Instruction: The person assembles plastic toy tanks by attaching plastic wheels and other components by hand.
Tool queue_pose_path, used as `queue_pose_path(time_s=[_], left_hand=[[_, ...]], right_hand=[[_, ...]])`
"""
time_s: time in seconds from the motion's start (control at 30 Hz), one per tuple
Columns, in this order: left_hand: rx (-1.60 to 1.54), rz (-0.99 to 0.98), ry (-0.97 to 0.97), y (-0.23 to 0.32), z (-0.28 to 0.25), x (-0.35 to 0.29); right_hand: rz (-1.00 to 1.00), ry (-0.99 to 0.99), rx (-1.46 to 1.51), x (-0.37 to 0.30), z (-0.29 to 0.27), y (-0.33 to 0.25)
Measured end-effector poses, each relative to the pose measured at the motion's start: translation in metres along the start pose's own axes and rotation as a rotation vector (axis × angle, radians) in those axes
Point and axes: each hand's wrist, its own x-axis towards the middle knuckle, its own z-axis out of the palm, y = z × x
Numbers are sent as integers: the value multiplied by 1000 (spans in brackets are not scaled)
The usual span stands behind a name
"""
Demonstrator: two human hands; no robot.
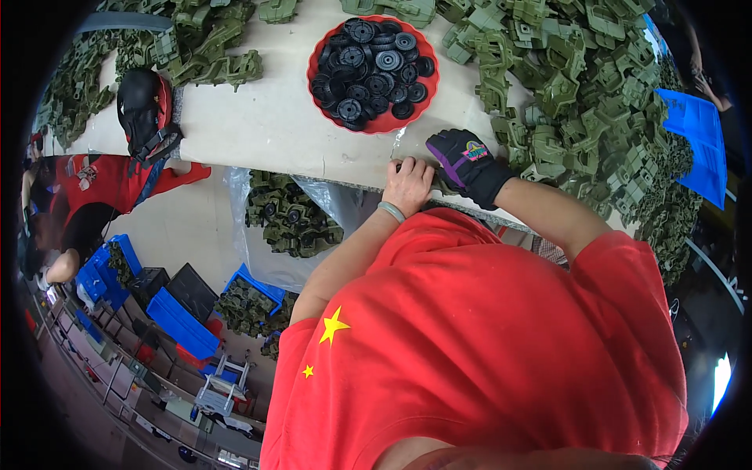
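Presently, item one: your left hand (407, 184), bare, with a pale band at the wrist, rests at the near edge of the tabletop (266, 125); its grip is curled down over the edge, and you cannot tell from here whether anything sits inside it. Item two: your right hand (468, 163), in a black glove with purple trim, lies just beside the left at its 3 o'clock, fingers bent against a green moulded part (443, 186) at the table edge; the grip looks closed about that part, though the glove hides most of it. Item three: a red bowl (374, 124) of black wheels (374, 66) stands at 12 o'clock from both hands, near but apart. Item four: a large heap of green plastic parts (595, 102) runs from 1 to 3 o'clock, and a smaller heap (196, 47) lies at 10 o'clock. Item five: a clear bag of assembled green pieces (290, 215) hangs below the table edge at 9 o'clock from your left hand. Item six: another person in red (102, 188) works well apart at 9 o'clock. Handling note, as a judgement: brace the green part against the edge with the gloved hand, keep both thumbs clear of the joint, and draw wheels singly from the bowl so that none roll off.
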Motion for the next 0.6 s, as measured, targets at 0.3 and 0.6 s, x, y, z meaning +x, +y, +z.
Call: queue_pose_path(time_s=[0.3, 0.6], left_hand=[[11, 7, 19, 0, 4, -4], [62, -10, 3, 1, 4, -4]], right_hand=[[102, 101, 59, 1, -5, -10], [226, 182, 76, -16, 11, -9]])
